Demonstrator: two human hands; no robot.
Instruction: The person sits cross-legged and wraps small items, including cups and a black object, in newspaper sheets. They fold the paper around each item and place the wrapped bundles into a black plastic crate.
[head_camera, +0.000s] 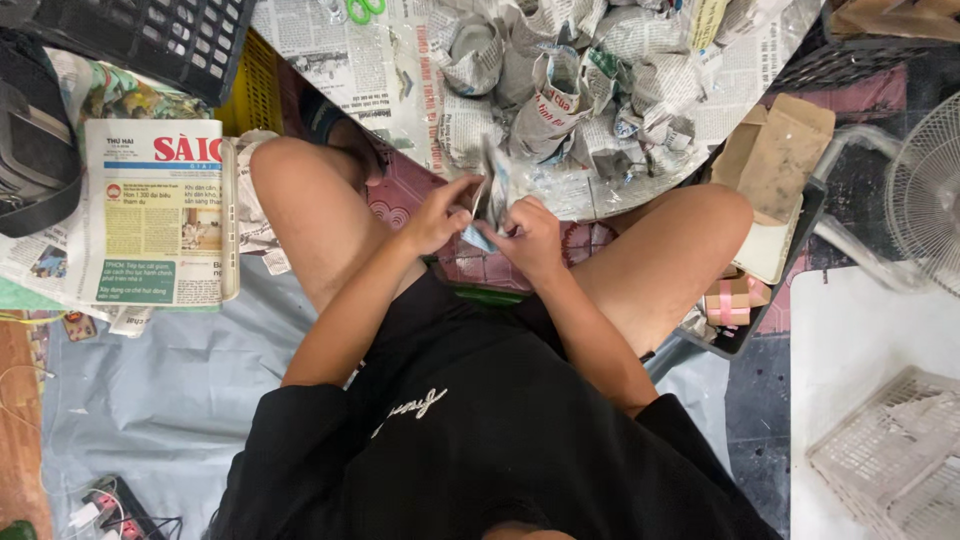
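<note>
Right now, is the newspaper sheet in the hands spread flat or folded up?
Folded: the newspaper piece stands creased between left hand and right hand.

Small pink box (735, 298) right; brown cardboard (775, 155) above.

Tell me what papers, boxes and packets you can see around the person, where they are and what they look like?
Folded newspaper stack: left of the knees, white, red heading, green panel.
Newspaper-wrapped bundles: heaped ahead, grey and crumpled.
Newspaper piece: pinched between left hand and right hand.
Flat cardboard boxes: right, brown.
Small pink box: by right knee.
</note>
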